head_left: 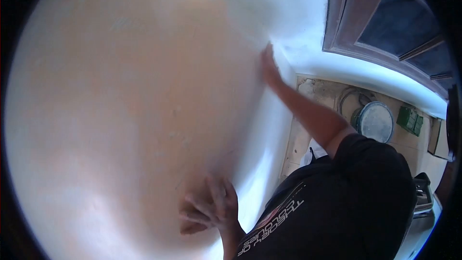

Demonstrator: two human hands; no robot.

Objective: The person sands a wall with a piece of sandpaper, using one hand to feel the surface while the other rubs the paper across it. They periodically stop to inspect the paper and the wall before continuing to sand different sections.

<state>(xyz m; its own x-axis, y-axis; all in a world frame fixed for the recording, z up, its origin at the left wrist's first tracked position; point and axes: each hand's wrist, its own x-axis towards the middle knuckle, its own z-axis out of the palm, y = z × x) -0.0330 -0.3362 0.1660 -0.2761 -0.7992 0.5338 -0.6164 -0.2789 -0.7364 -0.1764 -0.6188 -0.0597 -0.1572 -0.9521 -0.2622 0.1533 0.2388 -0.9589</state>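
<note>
We press our left hand (211, 207) flat, fingers spread, on the pale wall (120, 106). Our right hand (269, 65) lies open higher on it. On the floor (317, 91) stands a round bucket (374, 121); its contents are unclear.

Right hand (269, 67), upper centre of frame: arm extended, fingers flat. Left hand (211, 207), lower centre: fingers spread, palm down, wrist bent.

1. Black short-sleeved T-shirt (356, 197), its sleeve ending above the elbow.
2. White lettering with a red mark printed on the shirt front.
3. Both forearms and hands bare, with no gloves, watch or rings visible.
</note>
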